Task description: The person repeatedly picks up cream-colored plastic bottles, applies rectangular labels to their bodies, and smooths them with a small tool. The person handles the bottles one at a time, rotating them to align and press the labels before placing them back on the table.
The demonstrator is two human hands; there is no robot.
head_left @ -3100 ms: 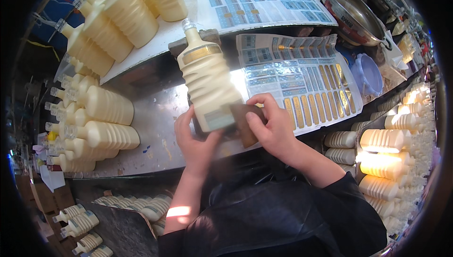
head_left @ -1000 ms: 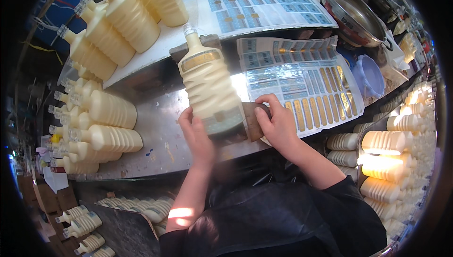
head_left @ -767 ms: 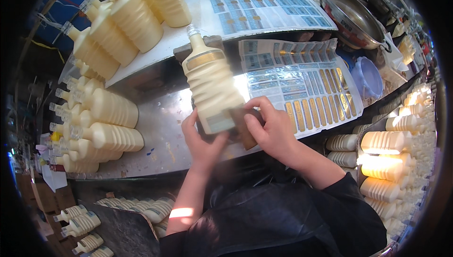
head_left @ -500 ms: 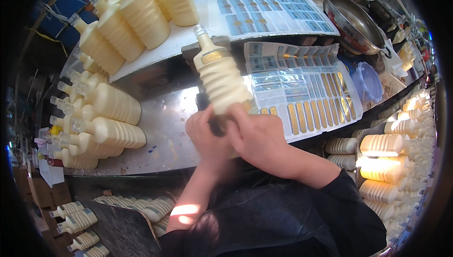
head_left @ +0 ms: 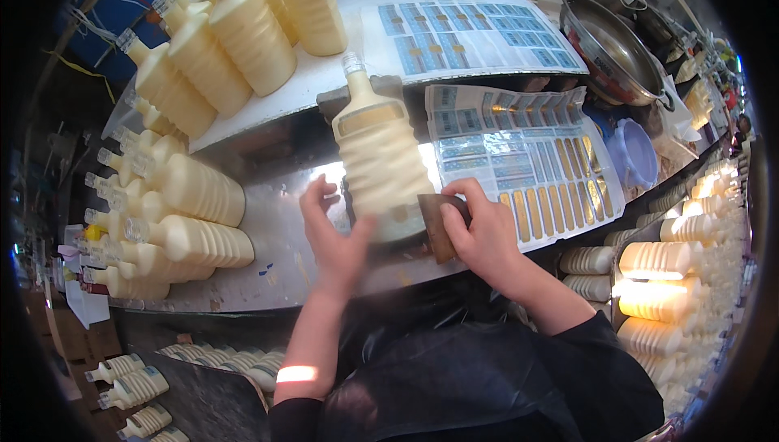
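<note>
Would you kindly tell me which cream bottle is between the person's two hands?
The centre bottle, neck pointing away from the person, between the left hand and right hand; the other cream bottles are grouped away from both hands.

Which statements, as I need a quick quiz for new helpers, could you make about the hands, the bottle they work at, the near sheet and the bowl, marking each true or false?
1. The right hand grips a brown block. True.
2. The left hand is clenched into a fist. False: it is open, its fingers apart.
3. The bottle between the hands points its neck toward the person. False: the neck points away.
4. The near sheet bears gold strips. True.
5. The lilac bowl sits left of that sheet. False: it is to the right.
</note>
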